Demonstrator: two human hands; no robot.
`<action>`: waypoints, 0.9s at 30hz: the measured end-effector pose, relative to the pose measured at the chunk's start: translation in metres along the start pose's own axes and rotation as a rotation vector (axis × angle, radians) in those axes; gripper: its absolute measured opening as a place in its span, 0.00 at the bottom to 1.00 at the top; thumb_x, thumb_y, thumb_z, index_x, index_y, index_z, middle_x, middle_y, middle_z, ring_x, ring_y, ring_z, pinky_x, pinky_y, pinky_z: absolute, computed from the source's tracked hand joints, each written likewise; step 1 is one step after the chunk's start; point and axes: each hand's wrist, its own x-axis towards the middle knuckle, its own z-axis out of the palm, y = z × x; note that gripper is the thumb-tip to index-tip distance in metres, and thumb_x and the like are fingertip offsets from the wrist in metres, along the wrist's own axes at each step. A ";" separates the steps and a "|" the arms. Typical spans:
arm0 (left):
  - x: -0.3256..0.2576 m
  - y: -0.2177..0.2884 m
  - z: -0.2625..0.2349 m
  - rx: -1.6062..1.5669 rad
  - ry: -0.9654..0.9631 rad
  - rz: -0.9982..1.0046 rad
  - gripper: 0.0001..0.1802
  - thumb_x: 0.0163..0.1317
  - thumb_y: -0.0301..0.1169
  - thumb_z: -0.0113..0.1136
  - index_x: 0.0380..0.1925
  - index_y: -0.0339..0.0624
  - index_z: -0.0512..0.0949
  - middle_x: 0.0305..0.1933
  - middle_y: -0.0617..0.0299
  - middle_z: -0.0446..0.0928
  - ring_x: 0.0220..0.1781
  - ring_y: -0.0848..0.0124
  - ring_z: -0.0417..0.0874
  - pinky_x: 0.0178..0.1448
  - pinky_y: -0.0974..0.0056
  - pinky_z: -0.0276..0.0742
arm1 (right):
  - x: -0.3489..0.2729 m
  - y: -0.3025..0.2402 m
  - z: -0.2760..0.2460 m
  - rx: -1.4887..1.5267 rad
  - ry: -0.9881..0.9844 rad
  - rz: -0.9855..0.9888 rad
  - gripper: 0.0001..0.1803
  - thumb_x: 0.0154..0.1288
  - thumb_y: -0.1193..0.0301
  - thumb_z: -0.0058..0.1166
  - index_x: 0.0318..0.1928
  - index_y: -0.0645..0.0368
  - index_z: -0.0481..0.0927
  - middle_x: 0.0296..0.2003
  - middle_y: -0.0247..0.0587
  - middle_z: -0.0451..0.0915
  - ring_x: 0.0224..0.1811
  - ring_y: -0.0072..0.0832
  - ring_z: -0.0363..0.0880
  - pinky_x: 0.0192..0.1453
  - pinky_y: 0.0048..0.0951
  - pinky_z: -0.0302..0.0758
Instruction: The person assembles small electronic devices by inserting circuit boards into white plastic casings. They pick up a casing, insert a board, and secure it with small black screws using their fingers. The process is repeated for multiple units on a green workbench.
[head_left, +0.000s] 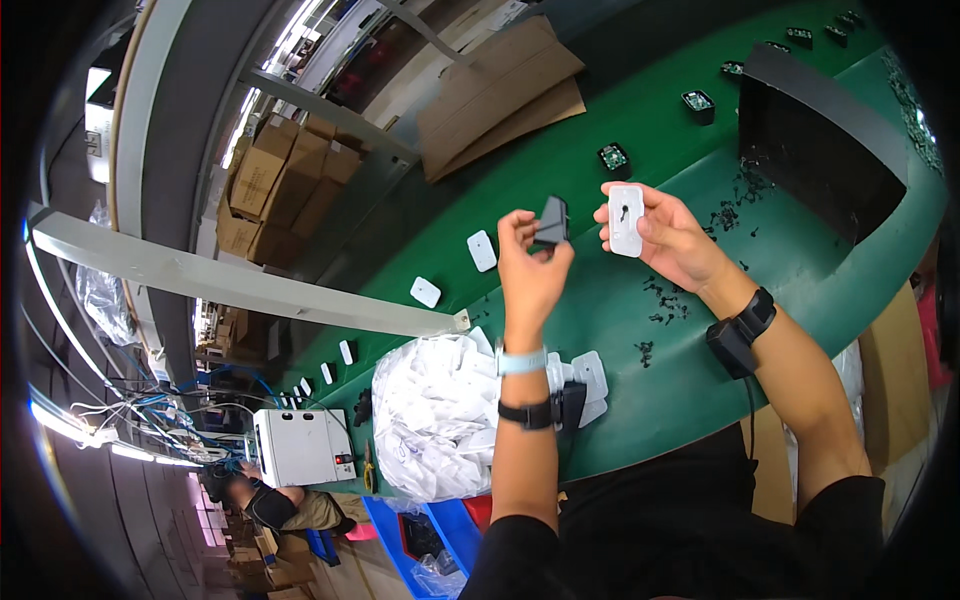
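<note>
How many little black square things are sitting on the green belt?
6 visible: one nearest the hands, then trailing away. More may be hidden.

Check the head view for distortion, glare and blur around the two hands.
Head view: strong fisheye bending, dark corners; the metal rail curves. Strip lights at the left edge blow out. The left hand with the black part and the right hand with the white cover are sharp, evenly lit.

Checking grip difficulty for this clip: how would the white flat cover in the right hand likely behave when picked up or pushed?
The white cover looks like thin moulded plastic, so probably stiff and light. The right hand pinches it by fingertips alone, which suggests little weight. Its flat, glossy-looking face would likely slide on the green belt rather than roll or tip.
</note>
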 end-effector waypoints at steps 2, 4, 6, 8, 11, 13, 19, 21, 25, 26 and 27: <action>-0.031 0.020 -0.004 -0.141 -0.051 -0.003 0.33 0.51 0.15 0.63 0.60 0.33 0.66 0.54 0.53 0.73 0.57 0.67 0.77 0.60 0.61 0.77 | -0.001 -0.001 0.001 0.060 -0.051 -0.027 0.37 0.68 0.62 0.65 0.70 0.65 0.64 0.56 0.47 0.79 0.54 0.33 0.82 0.62 0.37 0.79; -0.051 0.024 -0.006 -0.059 -0.087 0.138 0.35 0.49 0.14 0.63 0.62 0.31 0.68 0.53 0.53 0.74 0.58 0.66 0.78 0.64 0.61 0.76 | -0.002 -0.003 0.002 0.100 -0.097 -0.041 0.38 0.68 0.61 0.65 0.70 0.66 0.64 0.56 0.49 0.79 0.55 0.34 0.82 0.63 0.38 0.79; -0.060 0.020 -0.009 0.126 -0.081 0.378 0.25 0.47 0.14 0.63 0.51 0.30 0.77 0.54 0.50 0.75 0.59 0.61 0.79 0.65 0.59 0.76 | -0.003 -0.004 0.002 0.121 -0.131 -0.038 0.40 0.68 0.59 0.65 0.71 0.67 0.63 0.56 0.49 0.79 0.55 0.35 0.82 0.62 0.39 0.80; -0.066 0.019 -0.010 0.109 -0.063 0.452 0.24 0.47 0.14 0.64 0.49 0.29 0.78 0.54 0.48 0.76 0.59 0.57 0.80 0.64 0.57 0.77 | -0.006 0.000 0.005 0.146 -0.159 0.001 0.42 0.67 0.58 0.66 0.71 0.67 0.63 0.56 0.50 0.79 0.55 0.36 0.82 0.62 0.39 0.80; -0.068 0.020 -0.012 0.143 -0.025 0.567 0.24 0.46 0.15 0.65 0.48 0.29 0.78 0.52 0.47 0.77 0.59 0.53 0.80 0.63 0.54 0.78 | -0.007 -0.004 0.004 0.174 -0.221 0.026 0.44 0.65 0.56 0.68 0.71 0.68 0.62 0.55 0.51 0.78 0.55 0.36 0.82 0.60 0.39 0.81; -0.070 0.021 -0.014 0.150 -0.040 0.595 0.24 0.46 0.17 0.66 0.48 0.29 0.79 0.51 0.47 0.78 0.58 0.51 0.81 0.62 0.53 0.78 | -0.009 -0.004 0.009 0.176 -0.167 0.084 0.49 0.58 0.54 0.73 0.71 0.66 0.63 0.52 0.53 0.78 0.50 0.37 0.83 0.54 0.38 0.83; -0.071 0.016 -0.016 0.195 -0.033 0.629 0.25 0.43 0.18 0.68 0.46 0.32 0.79 0.46 0.48 0.81 0.52 0.47 0.83 0.58 0.51 0.80 | -0.010 0.002 0.004 0.183 -0.171 0.156 0.51 0.55 0.53 0.76 0.70 0.66 0.64 0.51 0.53 0.79 0.48 0.38 0.83 0.51 0.39 0.83; -0.072 0.012 -0.017 0.199 -0.049 0.627 0.25 0.43 0.18 0.68 0.46 0.34 0.80 0.47 0.49 0.80 0.53 0.48 0.83 0.58 0.51 0.81 | -0.011 0.003 0.005 0.173 -0.156 0.183 0.51 0.54 0.52 0.76 0.70 0.65 0.64 0.51 0.52 0.80 0.48 0.37 0.83 0.51 0.38 0.83; -0.074 0.012 -0.022 0.266 -0.100 0.597 0.26 0.41 0.18 0.67 0.47 0.37 0.81 0.47 0.52 0.79 0.53 0.50 0.82 0.57 0.52 0.81 | -0.011 0.011 0.002 0.182 -0.197 0.195 0.50 0.56 0.53 0.74 0.70 0.67 0.64 0.52 0.51 0.81 0.50 0.36 0.84 0.55 0.39 0.84; -0.075 0.012 -0.022 0.275 -0.104 0.588 0.27 0.41 0.17 0.67 0.47 0.38 0.82 0.48 0.51 0.78 0.54 0.50 0.82 0.57 0.52 0.81 | -0.011 0.013 0.000 0.191 -0.222 0.187 0.49 0.57 0.53 0.73 0.70 0.68 0.64 0.53 0.51 0.81 0.51 0.36 0.85 0.57 0.39 0.84; -0.076 0.011 -0.023 0.285 -0.106 0.580 0.27 0.40 0.17 0.67 0.47 0.38 0.82 0.48 0.51 0.77 0.54 0.50 0.82 0.57 0.52 0.81 | -0.010 0.014 0.000 0.178 -0.227 0.194 0.49 0.57 0.53 0.73 0.70 0.68 0.64 0.52 0.51 0.81 0.51 0.36 0.85 0.57 0.39 0.83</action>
